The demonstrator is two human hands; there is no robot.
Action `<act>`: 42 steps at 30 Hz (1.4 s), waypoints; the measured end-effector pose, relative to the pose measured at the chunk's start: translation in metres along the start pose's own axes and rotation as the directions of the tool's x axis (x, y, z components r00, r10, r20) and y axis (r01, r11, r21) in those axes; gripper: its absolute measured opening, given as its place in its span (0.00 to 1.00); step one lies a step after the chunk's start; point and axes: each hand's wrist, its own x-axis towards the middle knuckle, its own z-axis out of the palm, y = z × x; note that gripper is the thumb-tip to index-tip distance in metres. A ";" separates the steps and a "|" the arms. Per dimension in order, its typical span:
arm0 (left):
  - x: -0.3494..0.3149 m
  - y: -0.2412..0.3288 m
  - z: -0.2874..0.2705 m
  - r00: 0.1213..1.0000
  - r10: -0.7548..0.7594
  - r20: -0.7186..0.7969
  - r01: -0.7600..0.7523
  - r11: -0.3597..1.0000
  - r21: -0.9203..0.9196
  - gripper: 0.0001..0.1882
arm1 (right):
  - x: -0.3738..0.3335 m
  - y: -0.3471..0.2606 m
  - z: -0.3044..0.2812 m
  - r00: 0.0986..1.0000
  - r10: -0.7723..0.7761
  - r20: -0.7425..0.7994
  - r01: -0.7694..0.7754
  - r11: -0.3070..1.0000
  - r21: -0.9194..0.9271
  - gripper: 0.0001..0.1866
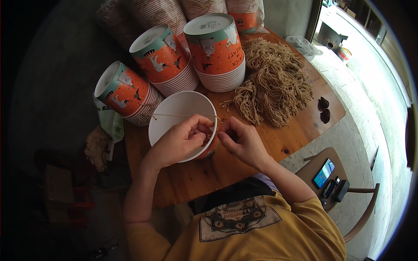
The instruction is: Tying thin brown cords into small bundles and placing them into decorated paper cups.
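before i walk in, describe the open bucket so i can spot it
On the wooden table, find the inverted orange bucket stacks. The open bucket sits nearer the person, at the left hand. It alone shows its white inside, with a cord across the mouth.

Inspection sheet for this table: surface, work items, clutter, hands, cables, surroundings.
Surface: wooden table, bare along near edge.
Work items: bucket, cord spanning its mouth; three inverted bucket stacks; bagged stacks behind; twine heap.
Clutter: two dark lumps, clear plastic bag.
Hands: left hand partly inside bucket; right hand at its right rim; grips on cord unclear.
Cables: nothing seen; lower left too dark to tell.
Surroundings: chair at right bearing phone and dark cases.
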 end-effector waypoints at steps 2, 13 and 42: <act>-0.001 0.006 0.001 0.998 -0.059 0.018 0.059 0.998 -0.030 0.11 | 0.000 -0.003 0.000 1.000 0.004 -0.003 -0.004 1.000 -0.001 0.07; 0.003 -0.002 0.000 0.997 -0.023 -0.078 0.052 0.920 0.389 0.05 | 0.007 -0.017 -0.018 0.981 -0.062 0.183 0.087 0.987 -0.133 0.08; 0.019 -0.003 0.009 0.995 -0.093 0.048 0.103 0.814 -0.572 0.07 | 0.080 -0.023 -0.041 0.894 -0.297 0.334 0.319 0.948 -0.012 0.06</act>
